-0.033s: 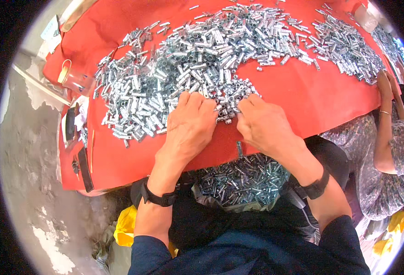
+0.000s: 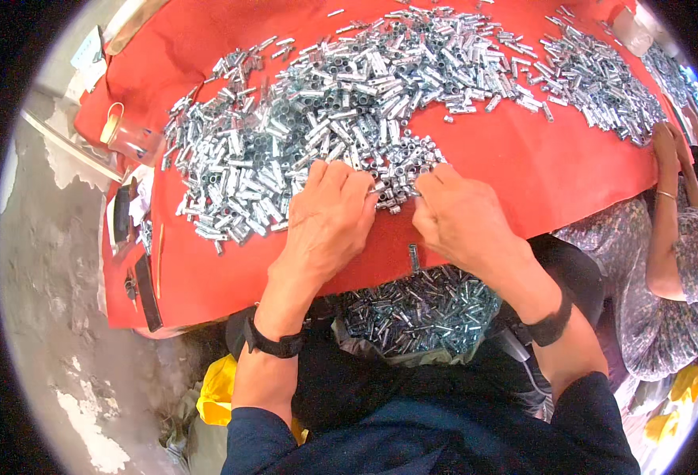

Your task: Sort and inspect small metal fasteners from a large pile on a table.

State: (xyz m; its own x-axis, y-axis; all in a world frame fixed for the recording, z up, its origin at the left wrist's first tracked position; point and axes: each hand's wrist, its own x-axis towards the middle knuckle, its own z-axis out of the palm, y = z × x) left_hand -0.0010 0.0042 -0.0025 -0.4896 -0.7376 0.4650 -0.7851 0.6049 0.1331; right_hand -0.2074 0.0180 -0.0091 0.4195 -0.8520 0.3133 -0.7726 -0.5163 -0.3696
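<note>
A broad heap of short, shiny metal tubes [image 2: 365, 71] lies on the red cloth [image 2: 491, 150]. At its near edge my left hand [image 2: 331, 210] is closed, its fingers curled down against the tubes. Just to the right, my right hand [image 2: 464, 212] is closed too, thumb and fingers pinched together. The backs of both hands hide whatever the fingertips hold. Between the hands shows a cluster of smaller ring-like metal pieces [image 2: 396, 170]. One darker tube [image 2: 414, 257] lies alone near the cloth's front edge, below my right hand.
Below the table edge sits an open bag [image 2: 420, 313] full of dark metal parts. Another tube pile [image 2: 602, 87] lies at the far right, near a co-worker's hand [image 2: 665, 146]. On the left are a clear plastic jar [image 2: 135, 144] and a dark flat bar [image 2: 148, 293].
My right hand has shifted very slightly to the right, widening the gap between the hands. My left hand has barely moved.
</note>
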